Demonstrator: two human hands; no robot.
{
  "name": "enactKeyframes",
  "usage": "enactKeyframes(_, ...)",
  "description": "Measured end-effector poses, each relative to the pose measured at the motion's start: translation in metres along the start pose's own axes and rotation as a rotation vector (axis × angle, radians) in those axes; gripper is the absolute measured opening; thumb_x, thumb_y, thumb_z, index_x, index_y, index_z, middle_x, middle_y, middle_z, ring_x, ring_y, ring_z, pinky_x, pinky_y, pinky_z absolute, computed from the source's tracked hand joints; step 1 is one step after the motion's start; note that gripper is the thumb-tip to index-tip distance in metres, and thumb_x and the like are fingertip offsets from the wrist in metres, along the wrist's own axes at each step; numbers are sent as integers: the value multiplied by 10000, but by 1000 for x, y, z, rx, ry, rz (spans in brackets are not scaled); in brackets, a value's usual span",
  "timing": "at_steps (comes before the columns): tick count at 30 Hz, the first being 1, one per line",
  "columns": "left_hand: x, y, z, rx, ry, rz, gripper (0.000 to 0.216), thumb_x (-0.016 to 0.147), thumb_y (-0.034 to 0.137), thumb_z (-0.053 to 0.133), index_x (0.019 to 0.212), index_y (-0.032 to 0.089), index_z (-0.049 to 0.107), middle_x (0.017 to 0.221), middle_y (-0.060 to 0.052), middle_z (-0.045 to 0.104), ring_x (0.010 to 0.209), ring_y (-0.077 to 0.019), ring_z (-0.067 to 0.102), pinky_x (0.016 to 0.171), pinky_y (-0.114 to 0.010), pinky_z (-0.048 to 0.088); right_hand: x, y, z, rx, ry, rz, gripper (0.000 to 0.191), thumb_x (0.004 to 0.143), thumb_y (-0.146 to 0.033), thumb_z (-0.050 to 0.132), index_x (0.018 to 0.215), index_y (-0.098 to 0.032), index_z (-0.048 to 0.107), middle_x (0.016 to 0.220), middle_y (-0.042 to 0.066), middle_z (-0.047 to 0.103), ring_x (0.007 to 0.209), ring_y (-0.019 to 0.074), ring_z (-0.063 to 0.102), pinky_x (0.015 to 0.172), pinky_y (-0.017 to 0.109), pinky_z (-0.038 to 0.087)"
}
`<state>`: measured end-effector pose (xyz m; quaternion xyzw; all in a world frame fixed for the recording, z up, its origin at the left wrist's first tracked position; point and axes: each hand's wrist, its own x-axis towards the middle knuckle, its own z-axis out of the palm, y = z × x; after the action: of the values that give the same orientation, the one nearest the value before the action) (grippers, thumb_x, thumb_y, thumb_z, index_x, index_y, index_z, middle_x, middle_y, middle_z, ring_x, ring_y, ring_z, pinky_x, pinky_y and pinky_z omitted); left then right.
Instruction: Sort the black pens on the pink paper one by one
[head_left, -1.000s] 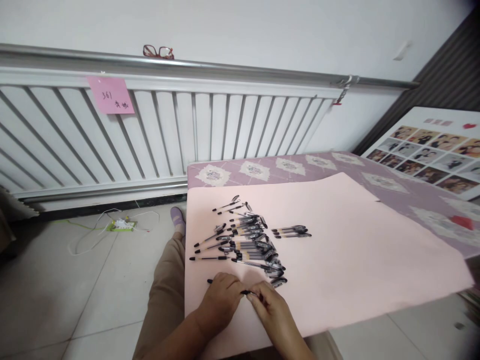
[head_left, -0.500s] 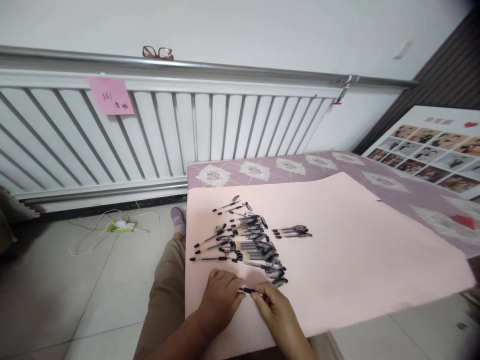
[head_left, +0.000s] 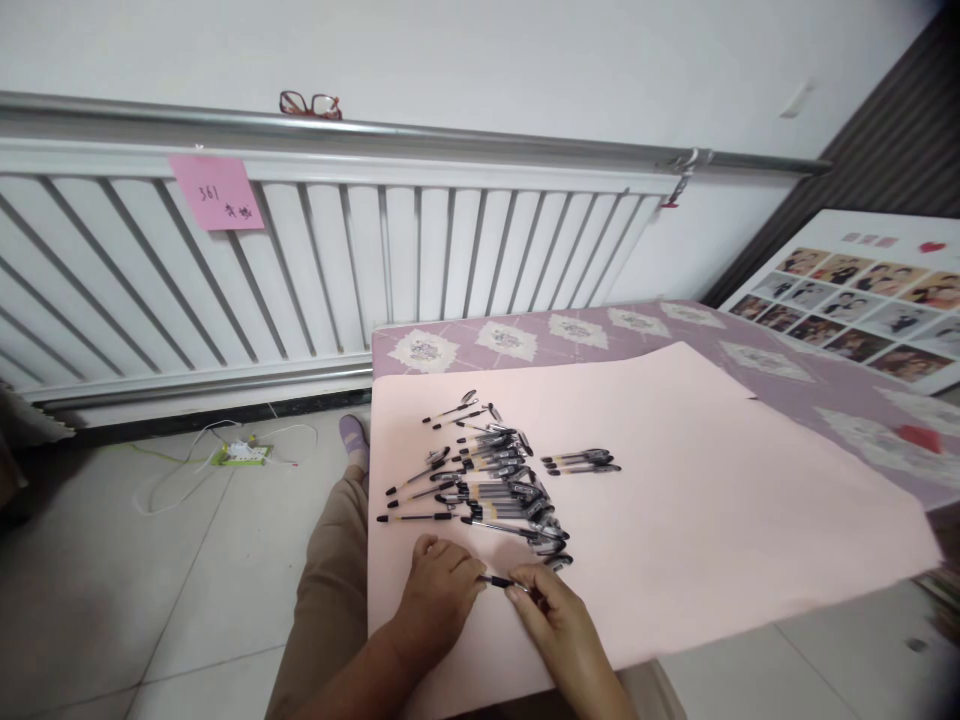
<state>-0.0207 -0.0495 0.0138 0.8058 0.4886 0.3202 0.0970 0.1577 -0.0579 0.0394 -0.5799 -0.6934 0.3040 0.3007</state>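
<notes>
Between my two hands is a black-gripped pen (head_left: 498,581), held level over the pink sheet (head_left: 675,520). My left hand (head_left: 444,590) is closed round its left end, hiding that part. At the other end, my right hand (head_left: 551,612) pinches the pen near its tip between thumb and fingers. Just beyond my hands lies a loose pile of pens (head_left: 499,500) and dark caps, some pens uncapped with their black grips showing. To the right of the pile, a small row of capped pens (head_left: 581,462) lies side by side.
A purple patterned cloth (head_left: 480,340) covers the table under the sheet. Behind stands a white radiator (head_left: 405,250) with a pink note (head_left: 215,193); glasses (head_left: 310,104) rest on its pipe. A photo board (head_left: 855,300) leans at right. A power strip (head_left: 241,455) lies on the floor.
The view has shifted slightly. My right thumb sits a little farther along the pen, and slightly more of the black grip shows between my hands. The pile and the row are unchanged.
</notes>
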Motion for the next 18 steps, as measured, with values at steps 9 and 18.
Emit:
enactKeyframes(9,-1,-1,3,-26,33,-9,73,836,212,530,847,233,599,787,9,610,788,-173,526,836,-391,295,0,0,2,1,13,4,205,818,-346,483,664,-215,520,644,-9,558,619,157,545,577,243,435)
enactKeyframes(18,1,2,-2,-62,19,-36,93,840,208,520,865,248,600,805,8,623,791,-174,542,863,-403,280,5,24,-24,-59,209,53,199,825,-355,454,817,-214,595,767,31,637,673,179,594,601,265,469)
